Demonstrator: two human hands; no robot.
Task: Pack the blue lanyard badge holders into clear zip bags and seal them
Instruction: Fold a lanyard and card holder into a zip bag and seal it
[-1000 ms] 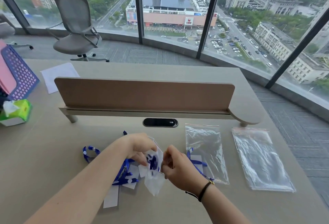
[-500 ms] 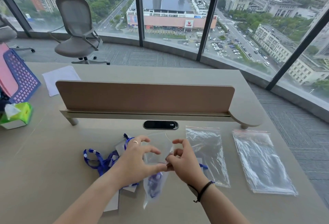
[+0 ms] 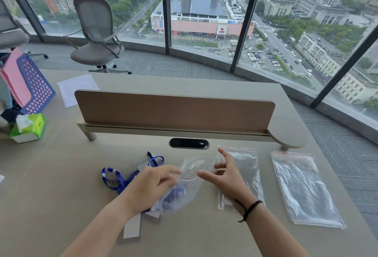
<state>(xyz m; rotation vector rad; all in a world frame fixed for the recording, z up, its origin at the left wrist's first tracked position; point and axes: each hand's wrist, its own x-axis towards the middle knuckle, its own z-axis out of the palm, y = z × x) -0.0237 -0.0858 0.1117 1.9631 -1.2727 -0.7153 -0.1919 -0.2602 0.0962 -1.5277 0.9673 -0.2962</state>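
Fingers on the left hand pinch the filled zip bag low-centre of frame, while the right hand sits spread beside its mouth, apparently holding nothing. That mouth looks wide open, so the blue lanyard badge holder inside could slide out if the bag tips. The loose lanyard pile, lower left, could snag too.

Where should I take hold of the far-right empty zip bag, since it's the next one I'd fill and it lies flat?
Take the far-right zip bag at its mouth end, the red-striped strip facing the divider. Coming from the near right corner might work, since it lies at the desk edge, but the mouth needs opening anyway. Pinch one corner of the strip from above with the right hand.
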